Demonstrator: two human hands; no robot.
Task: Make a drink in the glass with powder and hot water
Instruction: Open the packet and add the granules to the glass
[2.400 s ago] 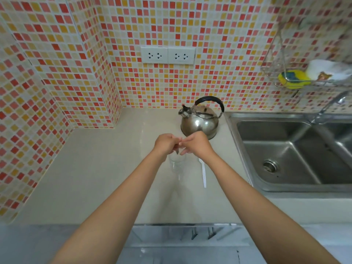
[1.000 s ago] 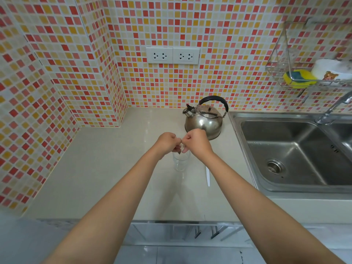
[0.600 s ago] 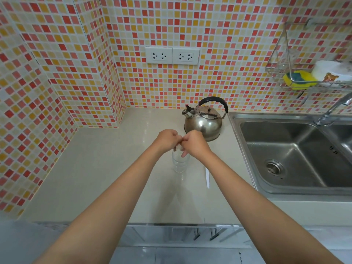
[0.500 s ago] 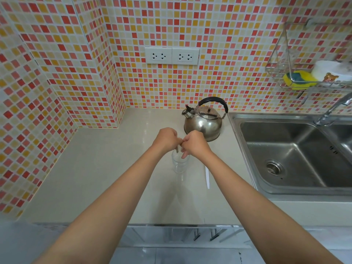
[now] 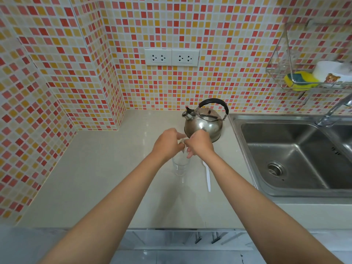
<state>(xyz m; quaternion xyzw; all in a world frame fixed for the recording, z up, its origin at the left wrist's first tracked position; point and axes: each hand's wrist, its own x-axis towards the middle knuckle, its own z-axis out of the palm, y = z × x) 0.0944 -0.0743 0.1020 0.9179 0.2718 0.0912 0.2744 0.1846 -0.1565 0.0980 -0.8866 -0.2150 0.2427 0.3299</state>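
Both hands — left [image 5: 167,142], right [image 5: 200,144] — pinch a small packet [image 5: 182,141] at mid-frame; best kept directly above the glass [image 5: 180,165] so powder lands inside.

Clear glass [image 5: 180,165] upright on the beige counter, looks empty, rim partly hidden. Small pale packet [image 5: 182,142] held just above the glass, mostly hidden, too blurred to tell if torn. Steel kettle [image 5: 204,124], black handle, lid on, upright behind the glass. White spoon [image 5: 208,175] flat just right of the glass.
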